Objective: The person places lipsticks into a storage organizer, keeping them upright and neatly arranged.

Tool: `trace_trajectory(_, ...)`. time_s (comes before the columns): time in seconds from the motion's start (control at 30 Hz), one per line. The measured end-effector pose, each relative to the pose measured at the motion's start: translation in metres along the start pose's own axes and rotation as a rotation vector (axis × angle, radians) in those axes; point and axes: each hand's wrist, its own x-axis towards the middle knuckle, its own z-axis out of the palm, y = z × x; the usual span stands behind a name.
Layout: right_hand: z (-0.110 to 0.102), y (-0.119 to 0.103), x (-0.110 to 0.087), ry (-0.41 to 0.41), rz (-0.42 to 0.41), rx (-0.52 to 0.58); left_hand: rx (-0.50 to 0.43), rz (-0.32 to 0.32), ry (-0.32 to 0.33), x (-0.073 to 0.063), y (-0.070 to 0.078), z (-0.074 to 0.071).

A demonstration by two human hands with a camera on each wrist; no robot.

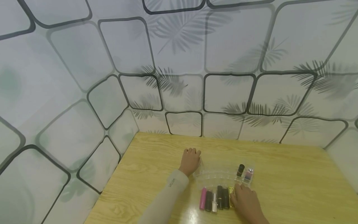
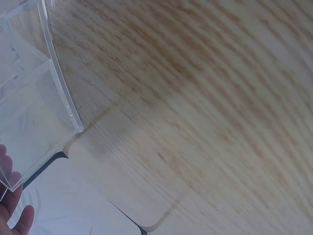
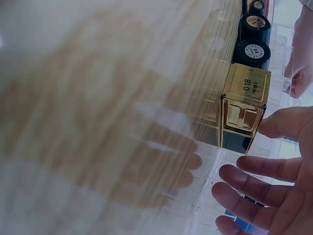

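Note:
A clear plastic lipstick organizer (image 1: 215, 178) with stepped compartments lies on the table. My left hand (image 1: 190, 161) grips its left end, and the left wrist view shows fingers (image 2: 14, 178) at a corner of it. In front stands a row of lipsticks: a pink tube (image 1: 203, 198), several black ones and a clear-bodied tube (image 1: 214, 205). At the row's right end is a gold square lipstick (image 3: 247, 88). My right hand (image 3: 279, 196) touches its side with the thumb, while the other fingers are spread and extended beside it.
Two lipsticks, a black one (image 1: 240, 170) and a clear-capped dark one (image 1: 248, 174), stand in the organizer's right compartments. The light wood table (image 1: 156, 161) meets patterned walls (image 1: 184, 93) at its back and left.

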Motion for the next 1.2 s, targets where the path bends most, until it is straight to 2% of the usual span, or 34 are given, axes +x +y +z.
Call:
trace_trajectory(0.13, 0.0, 0.001, 0.001, -0.005, 0.004, -0.008, -0.001, -0.001, 0.007, 0.0, 0.0, 0.0)
trace_trajectory(0.4, -0.005, 0.002, 0.003, -0.079, 0.04, 0.024, 0.0, 0.0, 0.036, 0.001, -0.001, 0.002)
trace_trajectory(0.83, -0.008, 0.003, 0.002, -0.114, 0.053, 0.029, -0.001, 0.004, 0.025, 0.0, -0.001, 0.003)
trace_trajectory(1.2, -0.011, -0.005, 0.003, -0.151, 0.065, 0.054, -0.01, 0.001, 0.023, 0.001, -0.001, 0.0)
